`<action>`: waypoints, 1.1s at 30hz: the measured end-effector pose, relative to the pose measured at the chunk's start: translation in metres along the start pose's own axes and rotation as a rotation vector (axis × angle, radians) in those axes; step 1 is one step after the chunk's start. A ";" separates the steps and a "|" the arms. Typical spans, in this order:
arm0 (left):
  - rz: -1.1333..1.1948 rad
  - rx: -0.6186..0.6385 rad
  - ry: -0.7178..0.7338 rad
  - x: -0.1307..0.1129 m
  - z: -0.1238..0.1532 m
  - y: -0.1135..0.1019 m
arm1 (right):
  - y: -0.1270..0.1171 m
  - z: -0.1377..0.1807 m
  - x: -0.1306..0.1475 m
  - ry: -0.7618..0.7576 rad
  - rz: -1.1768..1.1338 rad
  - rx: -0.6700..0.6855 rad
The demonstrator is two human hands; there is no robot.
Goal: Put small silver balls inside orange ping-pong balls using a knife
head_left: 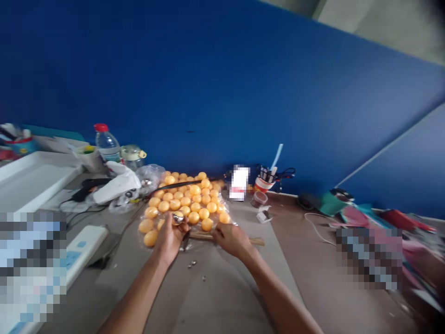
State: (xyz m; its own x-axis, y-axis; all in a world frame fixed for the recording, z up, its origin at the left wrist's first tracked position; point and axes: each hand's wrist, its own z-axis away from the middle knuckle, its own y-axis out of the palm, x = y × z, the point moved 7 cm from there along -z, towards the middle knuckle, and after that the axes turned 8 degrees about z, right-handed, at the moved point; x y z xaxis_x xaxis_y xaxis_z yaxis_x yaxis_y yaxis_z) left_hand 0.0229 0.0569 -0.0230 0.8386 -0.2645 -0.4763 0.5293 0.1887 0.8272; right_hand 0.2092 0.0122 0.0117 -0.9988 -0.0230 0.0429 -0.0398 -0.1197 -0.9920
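Note:
My left hand (pixel 171 239) is closed around a small, shiny, rounded metal piece (pixel 178 218). A dark, thin thing shows just below its fingers, too blurred to name. My right hand (pixel 231 239) is a fist around a light brown, stick-like strip (pixel 257 241), whose other end reaches toward my left fingers. Whether the strip touches the left hand I cannot tell. Right behind both hands lie many orange balls (pixel 193 217) in clear plastic, like table tennis balls. A long dark rod (pixel 177 184) rests across them. Small shiny metal bits (pixel 193 262) lie on the grey table in front.
To the left stand a red-capped bottle (pixel 107 144), a clear jar (pixel 132 157), a white tray (pixel 41 176) and a power strip (pixel 81 250). A bright phone (pixel 239 183), a cup with cables (pixel 264 182) and a small round container (pixel 259 199) are at the back right.

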 end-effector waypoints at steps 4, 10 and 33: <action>0.003 0.036 0.000 0.001 0.004 0.005 | 0.009 -0.002 0.002 -0.008 -0.053 -0.033; 0.063 0.052 -0.053 -0.001 0.006 0.003 | 0.006 -0.002 0.009 -0.056 -0.085 -0.267; 0.164 0.038 -0.153 0.007 0.007 0.000 | -0.004 0.016 0.051 -0.507 -0.295 -0.491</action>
State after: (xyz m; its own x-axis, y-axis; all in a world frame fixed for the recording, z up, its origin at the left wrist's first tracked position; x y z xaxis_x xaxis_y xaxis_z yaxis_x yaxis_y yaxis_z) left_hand 0.0281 0.0487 -0.0246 0.8821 -0.3738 -0.2866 0.3802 0.2062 0.9016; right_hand 0.1589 -0.0044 0.0198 -0.8144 -0.5255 0.2461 -0.4293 0.2603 -0.8649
